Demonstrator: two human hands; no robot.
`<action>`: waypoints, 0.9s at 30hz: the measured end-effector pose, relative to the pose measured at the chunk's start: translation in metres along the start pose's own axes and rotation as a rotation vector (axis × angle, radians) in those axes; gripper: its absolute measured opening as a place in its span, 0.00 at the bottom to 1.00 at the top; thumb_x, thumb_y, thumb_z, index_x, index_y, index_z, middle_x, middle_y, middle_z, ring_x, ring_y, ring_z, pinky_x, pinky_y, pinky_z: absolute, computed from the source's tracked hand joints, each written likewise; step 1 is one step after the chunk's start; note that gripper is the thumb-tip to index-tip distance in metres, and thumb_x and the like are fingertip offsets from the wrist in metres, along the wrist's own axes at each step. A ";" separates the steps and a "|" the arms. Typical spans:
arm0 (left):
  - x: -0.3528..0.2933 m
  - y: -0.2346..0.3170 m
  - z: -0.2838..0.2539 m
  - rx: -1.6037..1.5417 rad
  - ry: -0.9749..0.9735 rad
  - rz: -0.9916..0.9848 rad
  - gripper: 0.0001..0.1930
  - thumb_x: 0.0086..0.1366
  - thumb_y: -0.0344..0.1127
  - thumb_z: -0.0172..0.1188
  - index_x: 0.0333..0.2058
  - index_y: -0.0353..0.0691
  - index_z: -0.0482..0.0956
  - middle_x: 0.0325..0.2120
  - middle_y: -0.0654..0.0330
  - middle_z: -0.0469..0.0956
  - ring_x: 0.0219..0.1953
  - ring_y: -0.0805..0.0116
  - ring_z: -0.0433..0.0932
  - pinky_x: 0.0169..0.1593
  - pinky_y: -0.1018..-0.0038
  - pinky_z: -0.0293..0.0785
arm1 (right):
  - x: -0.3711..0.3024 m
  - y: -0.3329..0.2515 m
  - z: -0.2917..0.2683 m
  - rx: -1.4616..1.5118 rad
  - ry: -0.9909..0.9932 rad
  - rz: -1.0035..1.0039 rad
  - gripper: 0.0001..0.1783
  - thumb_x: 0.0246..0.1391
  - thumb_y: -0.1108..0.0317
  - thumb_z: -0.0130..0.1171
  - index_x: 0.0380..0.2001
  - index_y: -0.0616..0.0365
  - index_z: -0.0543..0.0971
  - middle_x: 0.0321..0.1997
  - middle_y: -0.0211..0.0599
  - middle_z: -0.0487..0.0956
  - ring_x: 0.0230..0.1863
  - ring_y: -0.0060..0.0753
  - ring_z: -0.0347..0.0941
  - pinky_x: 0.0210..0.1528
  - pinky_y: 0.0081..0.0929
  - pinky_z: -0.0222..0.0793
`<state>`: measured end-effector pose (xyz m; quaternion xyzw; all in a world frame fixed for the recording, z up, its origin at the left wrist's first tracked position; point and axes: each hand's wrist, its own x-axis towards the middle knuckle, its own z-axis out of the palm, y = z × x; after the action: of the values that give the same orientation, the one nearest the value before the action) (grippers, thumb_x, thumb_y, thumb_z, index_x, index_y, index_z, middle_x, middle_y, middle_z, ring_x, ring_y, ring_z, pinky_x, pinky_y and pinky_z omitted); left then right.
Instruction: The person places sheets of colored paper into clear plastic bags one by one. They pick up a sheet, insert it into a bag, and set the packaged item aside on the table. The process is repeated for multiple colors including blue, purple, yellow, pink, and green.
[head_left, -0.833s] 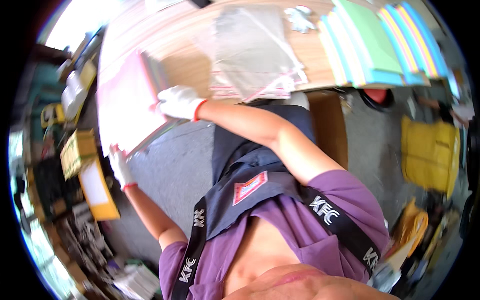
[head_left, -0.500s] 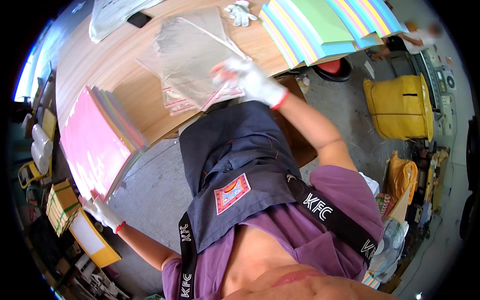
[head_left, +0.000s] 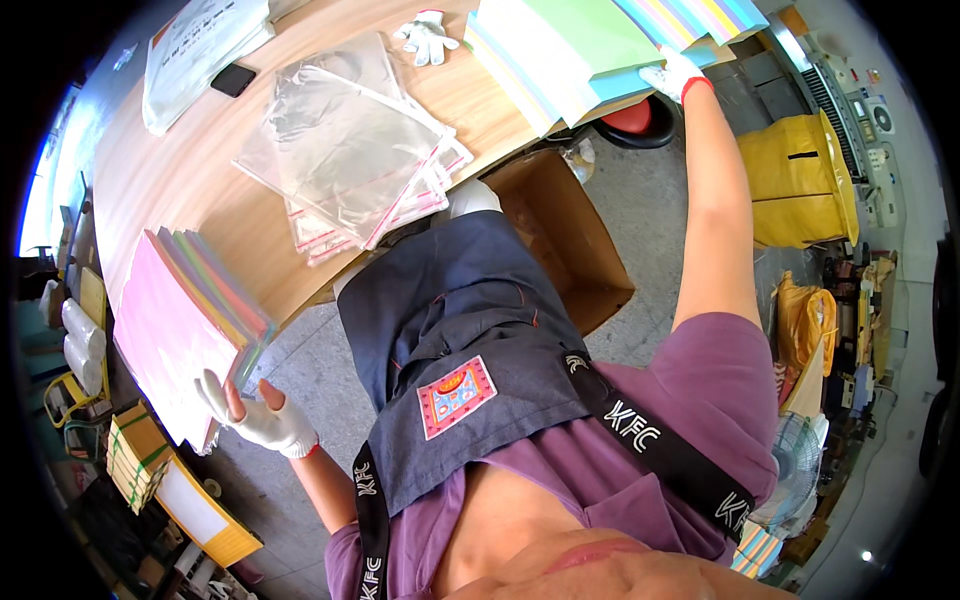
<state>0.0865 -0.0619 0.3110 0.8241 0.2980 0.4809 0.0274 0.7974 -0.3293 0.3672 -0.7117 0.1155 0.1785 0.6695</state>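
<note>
My left hand (head_left: 265,420), in a white glove with bare fingertips, is open with fingers spread beside a wrapped stack of coloured paper (head_left: 180,320). The stack has a pink top and a clear shiny cover, and juts over the table's near-left edge. My right hand (head_left: 680,75), gloved likewise, is stretched far right. Its fingers close on the edge of a stack of coloured paper (head_left: 580,40) with green on top; the grip is partly hidden. Clear plastic bags (head_left: 340,150) with red-lined edges lie in a loose pile on the table between my hands.
A spare white glove (head_left: 427,38), a black phone (head_left: 233,80) and a white plastic sack (head_left: 195,55) lie on the wooden table (head_left: 150,190). Below it stand an open cardboard box (head_left: 570,240) and a red-and-black stool (head_left: 635,122). A yellow bag (head_left: 800,185) stands right.
My right hand has moved from the plastic bags to the coloured paper at the far right. My left hand has come away from the wrapped stack's corner, fingers spreading.
</note>
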 end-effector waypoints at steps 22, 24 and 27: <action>0.003 0.053 0.144 -0.086 -0.659 -0.013 0.24 0.55 0.34 0.64 0.53 0.39 0.74 0.54 0.50 0.73 0.59 0.49 0.70 0.61 0.57 0.65 | 0.013 0.020 0.044 0.252 -0.244 -0.122 0.22 0.58 0.66 0.57 0.56 0.53 0.70 0.53 0.48 0.74 0.48 0.45 0.76 0.46 0.34 0.76; -0.003 0.049 0.183 0.036 -0.757 0.007 0.22 0.58 0.41 0.61 0.51 0.41 0.76 0.50 0.51 0.75 0.54 0.50 0.73 0.57 0.56 0.69 | 0.013 0.018 0.055 0.304 -0.276 -0.114 0.21 0.56 0.67 0.58 0.54 0.55 0.71 0.51 0.47 0.75 0.47 0.44 0.77 0.46 0.33 0.76; -0.003 0.040 0.223 0.200 -0.843 0.047 0.19 0.57 0.43 0.61 0.46 0.42 0.77 0.43 0.53 0.76 0.49 0.54 0.76 0.51 0.56 0.71 | -0.001 0.010 0.057 0.368 -0.321 -0.139 0.20 0.55 0.69 0.60 0.51 0.59 0.73 0.48 0.44 0.78 0.45 0.42 0.77 0.45 0.32 0.75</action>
<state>0.2844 -0.0420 0.2028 0.9537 0.2869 0.0713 0.0556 0.7867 -0.2734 0.3562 -0.5466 -0.0110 0.2190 0.8082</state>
